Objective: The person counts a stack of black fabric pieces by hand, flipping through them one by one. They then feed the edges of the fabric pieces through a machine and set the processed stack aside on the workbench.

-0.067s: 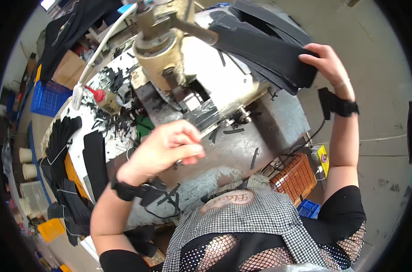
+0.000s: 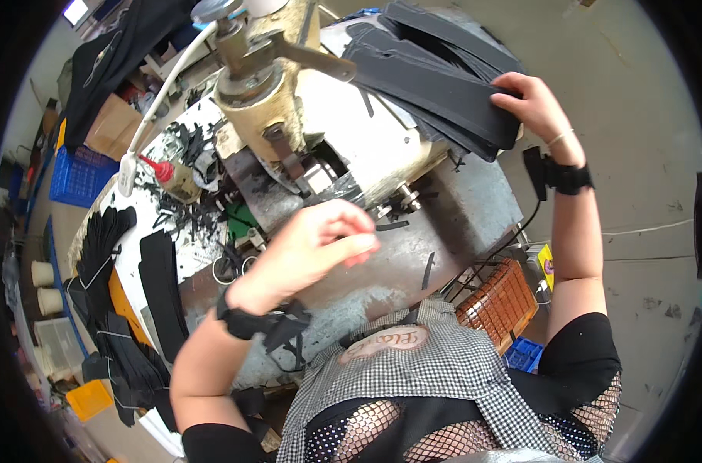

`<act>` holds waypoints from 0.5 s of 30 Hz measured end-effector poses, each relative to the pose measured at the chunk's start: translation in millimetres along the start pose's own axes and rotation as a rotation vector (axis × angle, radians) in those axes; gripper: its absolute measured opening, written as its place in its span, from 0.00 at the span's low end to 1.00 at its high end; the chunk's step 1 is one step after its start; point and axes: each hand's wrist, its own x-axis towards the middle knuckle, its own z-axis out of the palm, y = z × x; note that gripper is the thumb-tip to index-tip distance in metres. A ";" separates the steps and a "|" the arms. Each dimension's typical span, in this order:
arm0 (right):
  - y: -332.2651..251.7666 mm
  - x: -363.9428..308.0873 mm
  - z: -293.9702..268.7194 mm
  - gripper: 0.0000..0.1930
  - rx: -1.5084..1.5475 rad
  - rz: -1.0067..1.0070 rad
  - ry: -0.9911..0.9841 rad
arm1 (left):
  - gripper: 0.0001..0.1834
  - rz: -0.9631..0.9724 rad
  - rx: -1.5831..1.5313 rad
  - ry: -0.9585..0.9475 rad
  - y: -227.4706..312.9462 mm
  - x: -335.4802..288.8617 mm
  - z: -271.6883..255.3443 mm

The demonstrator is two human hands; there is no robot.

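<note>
My right hand point(image 2: 537, 113) pinches the near end of a long black fabric-like panel point(image 2: 432, 89) between thumb and fingers. That panel lies on top of a loose stack of similar black panels point(image 2: 463, 139) to the right of the sewing-type machine point(image 2: 250, 92). My left hand point(image 2: 311, 248), slightly blurred, hovers over the metal worktop in front of the machine. Its fingers are loosely curled, the thumb stands apart from them, and nothing shows in it. Just beyond it is the machine's working area point(image 2: 318, 176), partly covered by the hand.
Black scraps point(image 2: 185, 147) litter the white table beside a bottle with a red tip point(image 2: 165, 171). Bundled black strips point(image 2: 104, 247) hang over the left edge. A blue crate point(image 2: 84, 174) stands farther left, and a brown wicker basket point(image 2: 496, 301) sits below the worktop's front.
My left hand has moved right across the worktop, toward the stack side. My right hand keeps its hold on the panel's end, and the whole view has shifted slightly.
</note>
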 end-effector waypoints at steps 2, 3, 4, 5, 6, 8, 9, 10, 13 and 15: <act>-6.9 -2.2 15.4 0.19 -0.126 -0.128 0.215 | 0.17 0.153 -0.010 0.036 -8.5 36.4 23.8; -13.3 2.4 19.3 0.19 -0.070 -0.178 0.206 | 0.16 0.167 -0.115 0.064 -9.1 52.1 34.2; -20.5 7.7 23.0 0.20 -0.017 -0.227 0.197 | 0.15 0.180 -0.222 0.089 -9.3 68.3 42.5; -26.8 15.0 29.9 0.22 0.003 -0.297 0.154 | 0.14 0.175 -0.286 0.113 -13.1 85.6 44.4; -32.3 20.3 31.2 0.23 0.014 -0.359 0.117 | 0.14 0.179 -0.280 0.103 -10.5 99.5 47.3; -39.9 34.4 32.9 0.29 -0.085 -0.360 0.015 | 0.13 0.084 -0.488 0.127 -5.2 126.9 49.4; -35.5 45.1 36.4 0.31 -0.129 -0.343 -0.018 | 0.13 0.060 -0.553 0.132 -3.5 139.4 49.2; -36.9 53.3 39.5 0.32 -0.172 -0.328 -0.054 | 0.13 0.063 -0.545 0.128 -2.8 147.5 51.6; -39.9 61.9 46.1 0.39 -0.165 -0.244 -0.172 | 0.13 0.038 -0.766 0.246 5.4 160.9 63.6; -47.4 67.2 51.5 0.41 -0.156 -0.206 -0.216 | 0.14 0.054 -0.796 0.274 4.5 168.7 68.9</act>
